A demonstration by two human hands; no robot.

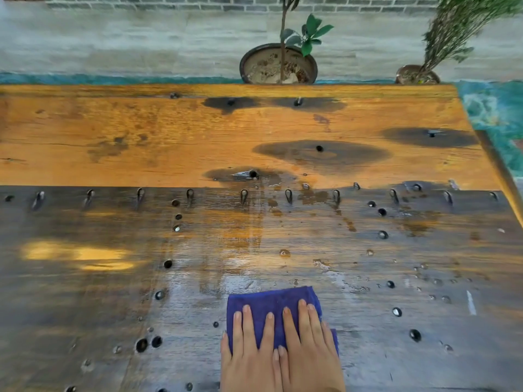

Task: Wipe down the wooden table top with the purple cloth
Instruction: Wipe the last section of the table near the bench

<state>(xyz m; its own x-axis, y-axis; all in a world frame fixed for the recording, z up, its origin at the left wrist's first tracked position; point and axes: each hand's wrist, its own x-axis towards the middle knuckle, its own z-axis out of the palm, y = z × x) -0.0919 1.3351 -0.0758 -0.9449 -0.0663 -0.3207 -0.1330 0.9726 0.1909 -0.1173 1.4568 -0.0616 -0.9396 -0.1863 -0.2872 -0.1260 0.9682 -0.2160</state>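
The cloth (273,305) lies flat near the desk's (198,131) near edge. The left hand (249,349) and right hand (308,346) press on it side by side, palms down, fingers spread.

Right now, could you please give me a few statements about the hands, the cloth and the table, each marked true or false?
1. Both hands lie flat on the cloth. True: the left hand and right hand press on it side by side.
2. The cloth is green. False: it is purple.
3. The table looks wet just beyond the cloth. True.
4. Two potted plants stand on the table. False: the nearer plant pot and the other pot stand on the ground beyond its far edge.
5. The cloth lies at the far edge. False: it lies near the person.
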